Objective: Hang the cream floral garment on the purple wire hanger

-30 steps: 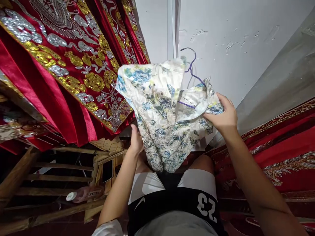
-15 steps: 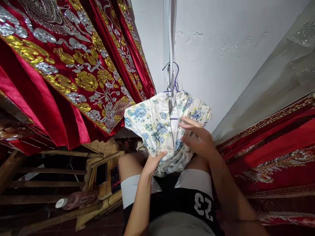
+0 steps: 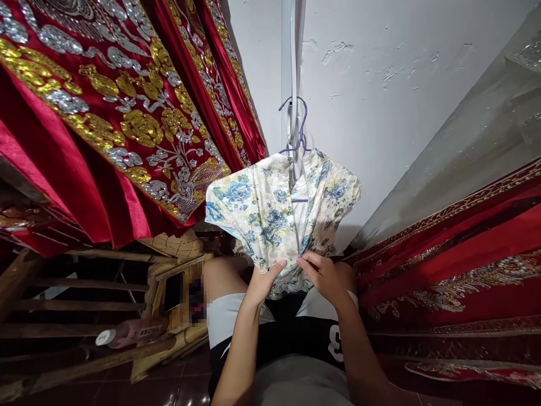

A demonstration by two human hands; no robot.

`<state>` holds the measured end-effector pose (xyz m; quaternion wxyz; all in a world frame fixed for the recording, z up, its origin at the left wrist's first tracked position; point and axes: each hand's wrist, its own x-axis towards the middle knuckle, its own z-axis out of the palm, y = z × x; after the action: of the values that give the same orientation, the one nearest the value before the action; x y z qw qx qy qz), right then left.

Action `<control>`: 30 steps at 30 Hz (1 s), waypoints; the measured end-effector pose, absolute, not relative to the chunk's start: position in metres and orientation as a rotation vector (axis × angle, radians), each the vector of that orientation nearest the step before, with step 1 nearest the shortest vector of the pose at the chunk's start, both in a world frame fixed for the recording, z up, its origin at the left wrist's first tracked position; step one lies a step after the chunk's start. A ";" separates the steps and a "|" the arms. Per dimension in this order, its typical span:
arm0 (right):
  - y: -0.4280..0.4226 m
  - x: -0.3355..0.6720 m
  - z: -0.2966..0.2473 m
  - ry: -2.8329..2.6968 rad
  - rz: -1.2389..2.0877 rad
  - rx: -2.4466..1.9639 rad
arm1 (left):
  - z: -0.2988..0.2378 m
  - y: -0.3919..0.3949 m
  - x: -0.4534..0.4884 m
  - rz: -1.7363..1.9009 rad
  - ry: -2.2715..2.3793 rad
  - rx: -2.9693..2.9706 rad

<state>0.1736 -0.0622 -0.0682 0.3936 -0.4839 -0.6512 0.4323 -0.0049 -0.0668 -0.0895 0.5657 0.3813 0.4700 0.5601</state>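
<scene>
A short-sleeved floral blouse, white with blue and yellow flowers, hangs on a thin purple hanger in front of me. Its front parts in a V, with the hanger's bar showing in the gap. My left hand grips the lower left front, thumb on top and fingers hidden behind the cloth. My right hand pinches the front edge just to the right of it. Both hands are close together at the blouse's lower part, above my lap.
Red drapes with gold and silver sequins hang at the left. More red embellished fabric lies at the right, below a sheer grey cloth. A bamboo rack with a capped bottle stands lower left. Behind is a white wall.
My right hand has come down from the upper right front of the blouse and closed on the lower front edge beside my left hand. The left hand keeps its hold.
</scene>
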 end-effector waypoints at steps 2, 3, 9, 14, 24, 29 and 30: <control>-0.064 0.175 -0.069 -1.644 1.078 -1.247 | -0.088 -0.068 -0.005 1.292 1.108 0.904; -0.065 0.175 -0.070 -1.624 1.075 -1.254 | -0.086 -0.069 -0.005 1.285 1.114 0.917; -0.069 0.176 -0.071 -1.607 1.064 -1.214 | -0.085 -0.073 -0.004 1.257 1.137 0.941; -0.073 0.181 -0.063 -1.534 0.897 -1.119 | -0.100 -0.067 -0.004 1.446 1.237 0.825; -0.074 0.176 -0.062 -1.504 0.858 -1.087 | -0.095 -0.076 0.006 1.817 1.321 1.709; -0.077 0.173 -0.058 -1.499 0.947 -1.092 | -0.094 -0.079 0.026 1.573 1.242 1.859; -0.077 0.172 -0.057 -1.469 0.979 -1.096 | -0.095 -0.078 0.029 1.572 1.243 1.854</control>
<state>0.1724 -0.0768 -0.0569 0.5072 -0.4544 -0.6093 0.4061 0.0287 -0.0782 -0.0948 0.2042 0.6648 0.4457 0.5636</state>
